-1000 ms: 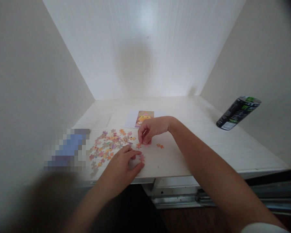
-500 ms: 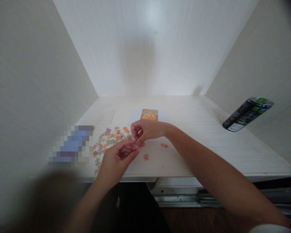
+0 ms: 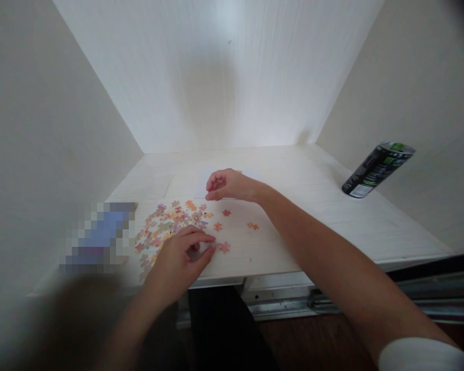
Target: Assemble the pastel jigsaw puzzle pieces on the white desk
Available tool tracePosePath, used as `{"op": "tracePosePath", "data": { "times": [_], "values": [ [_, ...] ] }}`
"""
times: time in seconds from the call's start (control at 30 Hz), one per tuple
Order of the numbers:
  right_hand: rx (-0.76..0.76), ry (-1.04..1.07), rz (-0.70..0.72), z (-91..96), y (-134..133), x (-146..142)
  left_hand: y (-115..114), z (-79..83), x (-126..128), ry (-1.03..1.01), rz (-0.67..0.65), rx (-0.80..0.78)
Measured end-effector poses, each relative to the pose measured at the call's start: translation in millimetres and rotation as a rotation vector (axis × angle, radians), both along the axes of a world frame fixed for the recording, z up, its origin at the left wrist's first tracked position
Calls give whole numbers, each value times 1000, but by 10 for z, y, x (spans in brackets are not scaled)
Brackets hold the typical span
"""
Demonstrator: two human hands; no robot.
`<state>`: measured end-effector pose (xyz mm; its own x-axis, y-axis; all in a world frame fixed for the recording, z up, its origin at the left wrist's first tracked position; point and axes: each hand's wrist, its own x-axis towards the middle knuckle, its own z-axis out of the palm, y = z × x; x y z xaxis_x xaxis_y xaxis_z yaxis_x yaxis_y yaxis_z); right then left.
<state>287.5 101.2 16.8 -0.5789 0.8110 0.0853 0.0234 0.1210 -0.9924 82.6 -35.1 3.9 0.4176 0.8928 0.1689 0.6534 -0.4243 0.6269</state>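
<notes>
Lower centre: our left hand, fingers narrow, beside piece. Above it: our right hand, curled shut. Left of centre: pile.

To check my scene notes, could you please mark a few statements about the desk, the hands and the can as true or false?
1. The pile of puzzle pieces lies on the desk, to the left of the right hand. True.
2. The black can stands amid the pile. False: it stands far to the right, by the wall.
3. The left hand has its fingertips beside a pink piece near the desk's front edge. True.
4. The right hand lies flat and open on the desk. False: its fingers are curled in.
</notes>
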Motion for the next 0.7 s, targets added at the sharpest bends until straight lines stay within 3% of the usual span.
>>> {"op": "tracePosePath", "data": {
  "times": [0.27, 0.7],
  "values": [
    [26, 85, -211, 51, 12, -31, 51, 44, -20, 62, -99, 0],
    [61, 74, -233, -17, 43, -46, 25, 69, 45, 48, -119, -9]
  ]
}}
